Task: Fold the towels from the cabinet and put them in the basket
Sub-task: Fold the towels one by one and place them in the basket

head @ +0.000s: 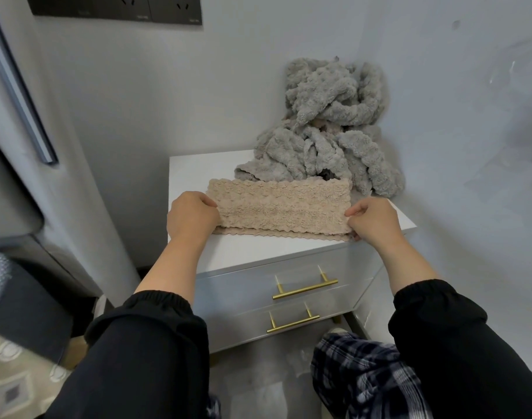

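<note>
beige towel (pixel 278 207) lies as a long doubled strip across the white cabinet top (pixel 252 252), its under layer peeking out along the 6 o'clock edge. the left hand (pixel 192 216) holds the strip's 9 o'clock end with its fingers curled over the cloth, and the right hand (pixel 375 220) pinches the 3 o'clock end between thumb and fingertips, so both are clamped on the towel with it stretched between them. a heap of grey towels (pixel 325 131) sits unfolded at about 1 o'clock from the strip, pushed into the wall corner and touching its far edge. two drawers with brass handles (pixel 305 287) show below, at 6 o'clock. i judge the work to be midway through folding the first towel: the lengthwise fold looks made, though the two edges do not quite line up. the next move probably calls for squaring those edges, then carrying one end over to meet the other without dragging the soft cloth askew. the basket is nowhere that i can make out, and the grey heap waits its turn, so most of the task looks undone
</note>
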Available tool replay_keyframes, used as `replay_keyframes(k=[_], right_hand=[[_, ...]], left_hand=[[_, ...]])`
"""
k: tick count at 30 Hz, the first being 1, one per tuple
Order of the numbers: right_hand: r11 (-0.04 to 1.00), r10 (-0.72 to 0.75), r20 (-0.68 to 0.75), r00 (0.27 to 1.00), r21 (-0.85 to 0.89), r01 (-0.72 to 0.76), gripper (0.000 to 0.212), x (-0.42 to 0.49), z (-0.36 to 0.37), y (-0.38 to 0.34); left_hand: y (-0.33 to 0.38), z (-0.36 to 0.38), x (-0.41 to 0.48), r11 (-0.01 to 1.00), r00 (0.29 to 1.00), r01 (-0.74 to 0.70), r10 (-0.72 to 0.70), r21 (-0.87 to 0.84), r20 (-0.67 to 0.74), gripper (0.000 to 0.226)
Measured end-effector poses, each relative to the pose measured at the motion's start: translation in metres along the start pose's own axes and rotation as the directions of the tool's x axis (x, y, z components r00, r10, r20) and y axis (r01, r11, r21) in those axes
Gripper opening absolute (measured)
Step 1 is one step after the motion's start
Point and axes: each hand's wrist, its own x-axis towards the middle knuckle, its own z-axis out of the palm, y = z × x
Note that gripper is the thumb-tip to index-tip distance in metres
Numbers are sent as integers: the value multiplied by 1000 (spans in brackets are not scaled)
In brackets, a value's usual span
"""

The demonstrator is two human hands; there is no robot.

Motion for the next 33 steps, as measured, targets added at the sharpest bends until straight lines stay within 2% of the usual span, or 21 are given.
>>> replay_keyframes(k=[6, 12, 16, 18, 21, 26, 28, 30, 32, 33], right_hand=[[999, 3, 56, 998, -49, 0, 36, 0, -3, -2], [991, 40, 54, 998, 122, -47, 43, -1, -8, -3], [985, 70, 43, 997, 155, -76, 44, 0, -11, -5], [985, 81, 75, 994, 143, -91, 41, 0, -12, -5], [996, 77, 142, 987, 37, -83, 39, 0, -11, -5], [995, 47, 180, 983, -91, -31, 34, -4, -10, -8], [987, -2, 125, 992, -157, 22, 28, -7, -8, -9], [975, -108, 32, 994, -191, 112, 22, -9, -5, -10], [966, -175, 66, 982, -179, 184, 19, -10, -2, -11], [958, -181, 125, 976, -200, 203, 17, -11, 0, -11]], left_hand=[[-2, 0, 0, 999, 1000, 13, -12, -30, 18, 41], [-4, -3, 3, 967, 994, 107, -100, -230, 45, 46], [-2, -3, 4, 957, 992, 120, -107, -264, 61, 47], [-3, -3, 4, 960, 992, 123, -111, -251, 60, 47], [-4, -3, 5, 977, 993, 111, -99, -183, 71, 43], [-3, 0, 3, 998, 996, 41, -45, 50, 72, 32], [-1, 3, 0, 968, 999, -46, 38, 248, 35, 27], [2, 9, -3, 896, 970, -209, 240, 391, -31, 29], [7, 19, -7, 839, 893, -403, 448, 365, -44, 33], [11, 25, -10, 804, 856, -490, 517, 337, 12, 33]])
